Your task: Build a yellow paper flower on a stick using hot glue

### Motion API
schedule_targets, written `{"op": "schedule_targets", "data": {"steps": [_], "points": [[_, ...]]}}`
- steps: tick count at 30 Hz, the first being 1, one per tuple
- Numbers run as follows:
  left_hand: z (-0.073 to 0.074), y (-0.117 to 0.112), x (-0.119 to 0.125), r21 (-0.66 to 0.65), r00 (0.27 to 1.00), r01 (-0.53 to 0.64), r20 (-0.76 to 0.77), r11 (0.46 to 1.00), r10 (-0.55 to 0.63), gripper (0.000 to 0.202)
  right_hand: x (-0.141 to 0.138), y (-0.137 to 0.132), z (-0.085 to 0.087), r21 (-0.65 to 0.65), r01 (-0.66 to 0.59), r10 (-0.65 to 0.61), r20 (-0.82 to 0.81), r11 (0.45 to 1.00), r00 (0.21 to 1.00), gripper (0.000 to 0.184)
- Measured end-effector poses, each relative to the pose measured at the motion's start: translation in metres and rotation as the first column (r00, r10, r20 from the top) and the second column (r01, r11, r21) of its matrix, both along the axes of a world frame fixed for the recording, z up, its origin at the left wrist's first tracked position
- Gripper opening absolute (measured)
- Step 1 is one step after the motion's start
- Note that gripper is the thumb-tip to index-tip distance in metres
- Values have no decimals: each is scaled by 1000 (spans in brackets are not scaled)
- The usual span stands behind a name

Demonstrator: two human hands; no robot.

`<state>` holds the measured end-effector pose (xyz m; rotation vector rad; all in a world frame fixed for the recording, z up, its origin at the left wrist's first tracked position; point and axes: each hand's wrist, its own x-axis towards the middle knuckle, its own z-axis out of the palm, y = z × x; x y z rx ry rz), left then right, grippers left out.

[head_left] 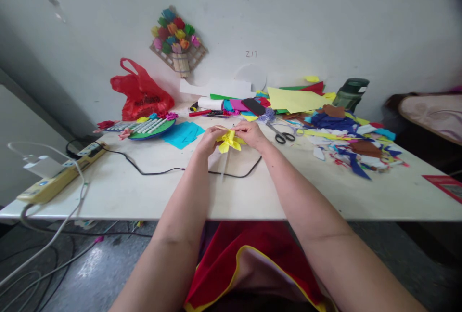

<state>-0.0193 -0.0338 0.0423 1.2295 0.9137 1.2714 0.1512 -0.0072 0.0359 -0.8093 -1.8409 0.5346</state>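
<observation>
Both my hands meet over the middle of the white table [252, 196]. My left hand [208, 139] and my right hand [250, 135] pinch a yellow paper flower [229, 141] from either side, fingers closed on its petals. A thin pale stick [224, 166] hangs down from the flower toward me. A black cable [159, 172] runs across the table just below my hands.
Black scissors [283, 135] lie right of my hands, beside a heap of coloured paper scraps [346, 138]. Also here: blue paper [182, 134], a green round tray [149, 128], red bag [140, 91], green bottle [351, 92], yellow power strip [59, 172], and a paper bouquet [176, 40] on the wall.
</observation>
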Motion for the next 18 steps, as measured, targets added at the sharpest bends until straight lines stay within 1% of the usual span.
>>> {"op": "schedule_targets", "data": {"steps": [5, 10, 18], "points": [[-3, 4, -2, -10, 1000, -3, 12, 1000, 3, 20, 0, 0, 0, -5, -10, 10, -1, 1000, 1000, 14], [-1, 1, -1, -10, 1000, 1, 12, 1000, -1, 20, 0, -1, 0, -23, -33, 32, -17, 999, 999, 12], [-2, 3, -2, -19, 1000, 1, -22, 1000, -1, 21, -1, 2, -2, 3, -60, 60, -68, 998, 996, 12]]}}
